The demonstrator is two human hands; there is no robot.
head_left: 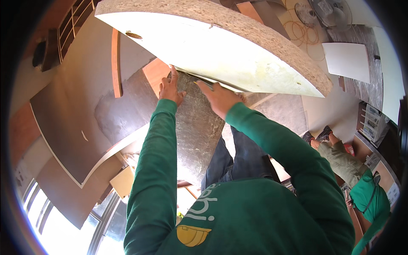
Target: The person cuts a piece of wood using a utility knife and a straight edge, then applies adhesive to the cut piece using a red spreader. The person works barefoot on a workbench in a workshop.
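A white-faced chipboard panel (204, 46) with a raw, curved edge stands tilted in front of me, a hole near its left end. My left hand (171, 88) is at its lower edge, index finger stretched up against it, thumb apart, holding nothing. Just right of it, my right hand (222, 97) has its fingers closed by a thin dark strip (221, 81) running along that edge. A small yellowish tip shows at the right fingertips; what they hold is too small to tell. Below both hands lies a dark, scuffed sheet (193, 123).
An orange-brown wooden strip (116, 63) lies at the left, near large brown sheets (63, 127). A white board (346, 61) and coiled cable (301, 32) are at the far right. Another person in green (374, 195) is at the lower right. Windows (55, 216) stand lower left.
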